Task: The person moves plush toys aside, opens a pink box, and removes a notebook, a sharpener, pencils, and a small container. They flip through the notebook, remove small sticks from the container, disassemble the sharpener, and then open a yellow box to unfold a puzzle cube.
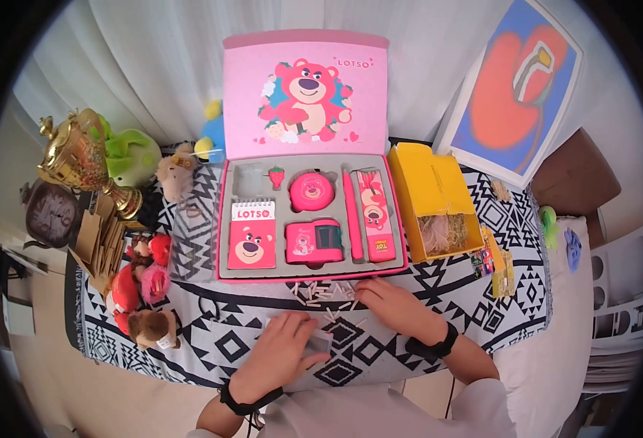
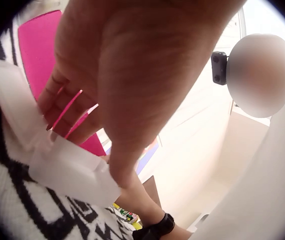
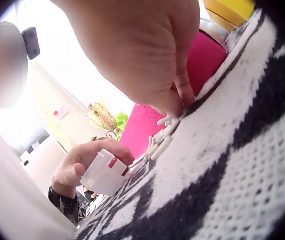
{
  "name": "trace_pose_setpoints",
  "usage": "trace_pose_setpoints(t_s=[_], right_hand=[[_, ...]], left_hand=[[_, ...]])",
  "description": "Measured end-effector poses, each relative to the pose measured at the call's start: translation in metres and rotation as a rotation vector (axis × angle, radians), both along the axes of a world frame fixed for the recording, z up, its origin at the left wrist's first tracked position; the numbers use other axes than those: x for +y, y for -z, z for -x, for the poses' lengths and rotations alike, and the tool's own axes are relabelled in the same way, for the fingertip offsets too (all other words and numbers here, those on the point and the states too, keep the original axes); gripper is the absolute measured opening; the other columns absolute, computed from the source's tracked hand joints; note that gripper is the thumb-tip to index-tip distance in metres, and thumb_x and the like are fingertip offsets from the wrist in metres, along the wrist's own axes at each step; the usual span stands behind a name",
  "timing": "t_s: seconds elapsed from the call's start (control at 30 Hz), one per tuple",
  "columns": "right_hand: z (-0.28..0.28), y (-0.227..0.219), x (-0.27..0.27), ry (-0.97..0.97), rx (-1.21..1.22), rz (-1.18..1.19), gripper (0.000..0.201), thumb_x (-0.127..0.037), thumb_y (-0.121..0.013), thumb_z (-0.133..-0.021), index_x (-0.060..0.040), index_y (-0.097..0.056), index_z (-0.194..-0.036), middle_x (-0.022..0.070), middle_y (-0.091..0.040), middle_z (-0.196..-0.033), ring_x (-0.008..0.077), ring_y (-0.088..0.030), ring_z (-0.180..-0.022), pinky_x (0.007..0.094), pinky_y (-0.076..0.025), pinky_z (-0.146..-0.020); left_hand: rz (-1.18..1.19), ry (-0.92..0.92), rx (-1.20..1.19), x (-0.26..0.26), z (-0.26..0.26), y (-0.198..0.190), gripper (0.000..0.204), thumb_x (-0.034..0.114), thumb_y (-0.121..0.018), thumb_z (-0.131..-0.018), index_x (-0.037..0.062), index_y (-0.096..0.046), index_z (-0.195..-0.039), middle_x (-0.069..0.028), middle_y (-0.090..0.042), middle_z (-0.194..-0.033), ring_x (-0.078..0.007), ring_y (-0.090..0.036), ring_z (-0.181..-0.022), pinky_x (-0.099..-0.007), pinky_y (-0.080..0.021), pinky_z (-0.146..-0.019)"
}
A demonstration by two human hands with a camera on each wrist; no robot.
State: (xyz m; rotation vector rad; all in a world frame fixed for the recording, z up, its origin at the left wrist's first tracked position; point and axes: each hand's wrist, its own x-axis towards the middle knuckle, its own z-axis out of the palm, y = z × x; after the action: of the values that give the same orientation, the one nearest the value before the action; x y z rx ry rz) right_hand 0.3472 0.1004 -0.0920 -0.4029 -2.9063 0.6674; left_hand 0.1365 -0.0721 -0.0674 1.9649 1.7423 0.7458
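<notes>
A small translucent plastic box [image 2: 70, 167], its lid [image 2: 15, 97] folded back, sits on the patterned cloth near the front edge. My left hand [image 1: 281, 347] holds it from the left, thumb on the near side and fingers along the far side. Several short white sticks [image 1: 321, 293] lie scattered in front of the pink gift box [image 1: 307, 276]. My right hand [image 1: 391, 306] reaches down at the right end of these sticks, with thumb and fingertips pinched together on one; the stick is mostly hidden by the fingers.
The gift box stands with its lid [image 1: 245, 73] up, holding a notepad [image 1: 252, 252], a sharpener [image 1: 314, 241] and a pencil box [image 1: 376, 219]. A yellow box [image 1: 431, 175] stands to its right. Plush toys [image 1: 153, 328] and a gold trophy [image 1: 77, 157] stand left.
</notes>
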Motion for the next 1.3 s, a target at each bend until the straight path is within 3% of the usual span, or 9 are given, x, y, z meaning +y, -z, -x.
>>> trace_pose_setpoints(t_s=[0.17, 0.37, 0.57, 0.8, 0.93, 1.0, 1.13, 1.2, 1.3], right_hand=[[-0.01, 0.004, -0.007, 0.105, 0.113, 0.046, 0.026, 0.0, -0.057, -0.081, -0.0021, -0.057, -0.107, 0.0121, -0.059, -0.106, 0.0306, -0.058, -0.102, 0.0366, -0.052, -0.083], [-0.013, -0.001, -0.016, 0.273, 0.165, 0.148, 0.017, -0.003, -0.068, -0.081, -0.0047, -0.063, -0.098, 0.009, -0.064, -0.096, 0.029, -0.061, -0.092, 0.0354, -0.051, -0.081], [-0.016, 0.002, -0.022, 0.376, 0.18, 0.181, 0.017, -0.002, -0.069, -0.08, -0.0044, -0.064, -0.096, 0.0098, -0.063, -0.094, 0.0296, -0.061, -0.091, 0.0359, -0.05, -0.079], [-0.014, 0.001, -0.026, 0.426, 0.152, 0.141, 0.021, -0.001, -0.07, -0.079, -0.0035, -0.064, -0.099, 0.0111, -0.061, -0.099, 0.0312, -0.06, -0.092, 0.0364, -0.05, -0.08], [-0.017, 0.003, -0.029, 0.414, 0.127, 0.18, 0.022, -0.003, -0.069, -0.079, -0.0022, -0.062, -0.1, 0.0128, -0.059, -0.097, 0.0331, -0.056, -0.096, 0.0384, -0.047, -0.085], [-0.014, 0.001, -0.03, 0.503, 0.163, 0.217, 0.022, -0.003, -0.07, -0.079, -0.0027, -0.062, -0.099, 0.0122, -0.058, -0.096, 0.0326, -0.057, -0.095, 0.0385, -0.047, -0.083], [-0.005, -0.006, -0.044, 0.488, 0.211, 0.136, 0.021, -0.007, -0.071, -0.079, -0.004, -0.063, -0.098, 0.0117, -0.058, -0.095, 0.0319, -0.057, -0.094, 0.0387, -0.048, -0.08], [0.01, -0.006, -0.06, 0.273, 0.155, 0.257, 0.026, -0.01, -0.075, -0.078, -0.006, -0.064, -0.101, 0.0097, -0.059, -0.095, 0.0293, -0.06, -0.093, 0.0355, -0.051, -0.077], [0.037, 0.0, -0.083, 0.217, 0.164, 0.272, 0.024, -0.013, -0.074, -0.08, -0.0068, -0.062, -0.1, 0.0092, -0.059, -0.093, 0.0298, -0.06, -0.091, 0.037, -0.051, -0.077]], left_hand=[[-0.037, -0.055, -0.066, 0.007, 0.029, -0.018, 0.049, 0.009, -0.076, -0.074, 0.0006, -0.058, -0.119, -0.0143, -0.057, -0.116, -0.0356, -0.056, -0.106, -0.04, -0.046, -0.091], [0.147, 0.095, -0.044, -0.006, 0.026, -0.004, 0.061, 0.019, -0.081, -0.069, 0.0077, -0.059, -0.124, -0.012, -0.053, -0.125, -0.0326, -0.047, -0.12, -0.0419, -0.04, -0.099], [0.041, -0.028, -0.065, -0.008, 0.006, 0.024, 0.055, 0.02, -0.082, -0.069, 0.0067, -0.063, -0.119, -0.0097, -0.053, -0.098, -0.0282, -0.051, -0.091, -0.0371, -0.046, -0.081], [-0.031, -0.074, -0.092, -0.019, 0.0, 0.03, 0.059, 0.02, -0.084, -0.065, 0.0059, -0.063, -0.118, -0.0086, -0.051, -0.09, -0.0268, -0.051, -0.084, -0.036, -0.046, -0.075], [-0.016, -0.155, -0.1, -0.034, 0.001, 0.011, 0.06, 0.018, -0.085, -0.061, 0.0066, -0.064, -0.116, -0.008, -0.05, -0.086, -0.0269, -0.052, -0.08, -0.0355, -0.046, -0.071], [-0.045, -0.194, -0.135, -0.038, 0.007, 0.013, 0.058, 0.015, -0.084, -0.061, 0.0062, -0.064, -0.114, -0.0087, -0.05, -0.085, -0.0269, -0.052, -0.08, -0.0345, -0.046, -0.07], [-0.116, -0.446, -0.263, -0.042, 0.023, 0.025, 0.06, 0.012, -0.086, -0.06, 0.0045, -0.062, -0.115, -0.0105, -0.051, -0.09, -0.0285, -0.055, -0.084, -0.0355, -0.048, -0.074], [-0.105, -0.468, -0.211, -0.04, 0.022, 0.035, 0.061, 0.012, -0.086, -0.06, 0.0046, -0.061, -0.115, -0.0105, -0.051, -0.09, -0.0285, -0.055, -0.084, -0.0358, -0.048, -0.074], [-0.083, -0.455, -0.153, -0.036, 0.023, 0.036, 0.062, 0.012, -0.086, -0.062, 0.0042, -0.06, -0.118, -0.0104, -0.051, -0.092, -0.0285, -0.053, -0.085, -0.0364, -0.048, -0.075]])
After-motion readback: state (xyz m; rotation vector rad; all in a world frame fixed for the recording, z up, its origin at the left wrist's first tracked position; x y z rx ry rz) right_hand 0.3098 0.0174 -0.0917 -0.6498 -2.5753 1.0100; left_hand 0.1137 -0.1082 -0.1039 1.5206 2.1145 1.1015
